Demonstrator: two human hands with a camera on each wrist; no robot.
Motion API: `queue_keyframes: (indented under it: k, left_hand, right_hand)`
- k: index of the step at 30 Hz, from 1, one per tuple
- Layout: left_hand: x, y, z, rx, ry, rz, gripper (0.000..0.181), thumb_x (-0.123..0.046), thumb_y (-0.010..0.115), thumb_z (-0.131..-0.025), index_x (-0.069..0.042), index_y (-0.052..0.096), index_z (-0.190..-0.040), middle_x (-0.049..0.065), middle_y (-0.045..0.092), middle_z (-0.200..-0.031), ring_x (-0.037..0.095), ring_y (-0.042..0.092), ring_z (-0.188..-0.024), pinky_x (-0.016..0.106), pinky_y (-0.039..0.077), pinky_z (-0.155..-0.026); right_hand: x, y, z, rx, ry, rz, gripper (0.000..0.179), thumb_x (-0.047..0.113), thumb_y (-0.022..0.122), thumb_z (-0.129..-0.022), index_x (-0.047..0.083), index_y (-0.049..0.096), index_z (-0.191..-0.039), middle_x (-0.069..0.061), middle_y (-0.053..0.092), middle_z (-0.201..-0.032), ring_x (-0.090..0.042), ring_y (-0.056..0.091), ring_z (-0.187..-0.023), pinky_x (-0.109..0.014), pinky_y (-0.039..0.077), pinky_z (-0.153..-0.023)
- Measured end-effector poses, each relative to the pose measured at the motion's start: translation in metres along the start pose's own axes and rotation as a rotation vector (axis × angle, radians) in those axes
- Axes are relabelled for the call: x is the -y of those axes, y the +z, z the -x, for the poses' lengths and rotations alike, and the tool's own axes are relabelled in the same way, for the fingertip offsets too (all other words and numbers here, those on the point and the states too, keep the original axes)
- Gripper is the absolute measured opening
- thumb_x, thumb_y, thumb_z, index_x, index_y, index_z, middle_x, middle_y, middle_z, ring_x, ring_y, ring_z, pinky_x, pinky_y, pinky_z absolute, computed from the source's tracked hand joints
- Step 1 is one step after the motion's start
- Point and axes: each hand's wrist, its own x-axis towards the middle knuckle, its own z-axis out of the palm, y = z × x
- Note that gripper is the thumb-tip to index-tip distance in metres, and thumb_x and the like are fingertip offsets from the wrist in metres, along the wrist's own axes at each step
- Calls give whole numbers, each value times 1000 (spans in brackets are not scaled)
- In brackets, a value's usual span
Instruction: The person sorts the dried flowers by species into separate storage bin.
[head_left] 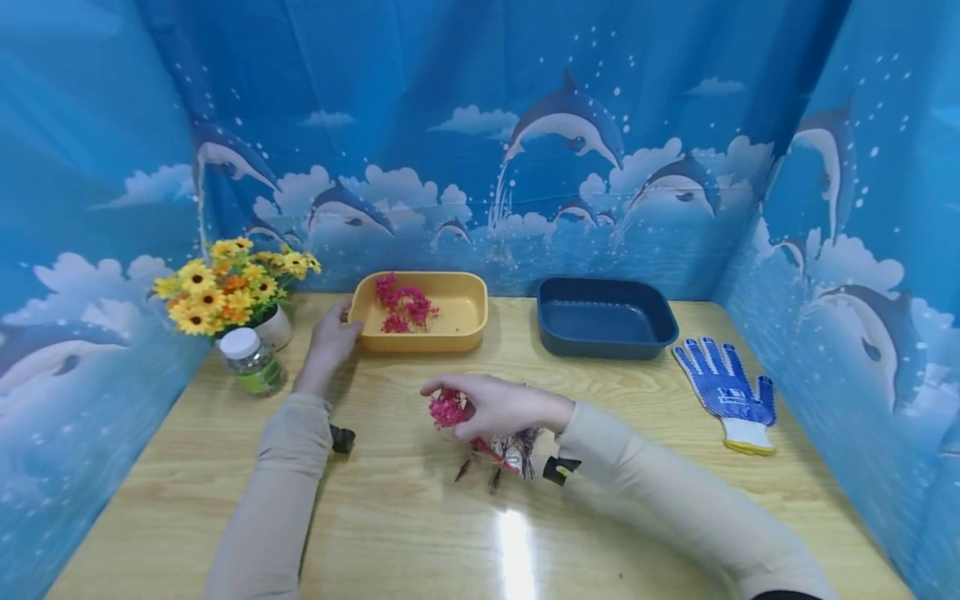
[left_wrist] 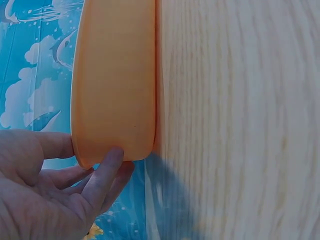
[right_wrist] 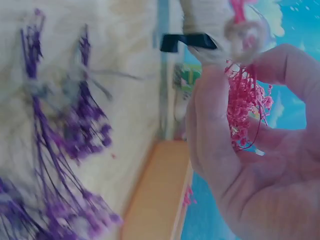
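My left hand (head_left: 332, 343) grips the left end of a yellow rectangular tray (head_left: 420, 343). In the left wrist view its fingers (left_wrist: 104, 176) press the tray's outer end wall, with a digit at the rim. Pink dried flowers (head_left: 408, 307) lie inside that tray. Over the middle of the table, my right hand (head_left: 491, 404) holds a bunch of pink dried flowers (right_wrist: 245, 107) between thumb and fingers, its stems tied near the top of the right wrist view. Beneath this hand lie tied bunches of purple dried flowers (right_wrist: 90, 125), partly hidden in the head view.
A dark blue tray (head_left: 607, 343) stands at the back right, with a blue-and-white work glove (head_left: 727, 396) beside it. At the left are a pot of yellow artificial flowers (head_left: 225, 287) and a white-lidded jar (head_left: 255, 362). Dolphin-print curtains (head_left: 450, 125) enclose the table.
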Motion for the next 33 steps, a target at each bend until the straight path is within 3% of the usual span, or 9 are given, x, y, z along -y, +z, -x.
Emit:
queue_keyframes:
  k: [4,14,19,26,33]
  left_hand:
    - [0,0,0,-2,4,-7,63,-9,47,-106,6,25,-163,36,46,-153,44,60,-129,46,59,-108]
    - [-3,0,-2,1,24,-42,63,-8,47,-106,7,24,-163,38,44,-155,49,55,-137,52,51,-116]
    - [1,-2,0,15,21,-47,64,-9,47,-107,7,23,-163,39,43,-155,50,53,-138,53,49,-118]
    - [2,-4,2,14,25,-87,64,-11,47,-106,7,24,-163,38,45,-153,49,58,-133,52,53,-114]
    - [0,-2,0,8,51,-104,63,-9,47,-105,11,26,-161,40,47,-151,50,59,-131,52,56,-110]
  right_hand:
    - [-1,-15,5,-45,17,-40,69,1,71,-89,12,48,-153,-10,59,-139,-17,64,-86,-27,60,-76]
    - [-3,-54,3,-176,72,-109,59,-3,65,-91,11,52,-147,-15,56,-140,-20,69,-86,-40,65,-74]
    - [-6,-75,-11,-275,124,-112,60,0,66,-95,12,49,-151,-17,53,-145,-25,69,-97,-40,66,-78]
    - [-9,-100,-34,-373,192,-123,58,1,67,-97,15,50,-151,-15,57,-138,-29,66,-110,-43,66,-85]
    - [-8,-117,-56,-465,201,-159,57,-1,65,-99,11,48,-151,-15,60,-133,-29,63,-118,-40,66,-86]
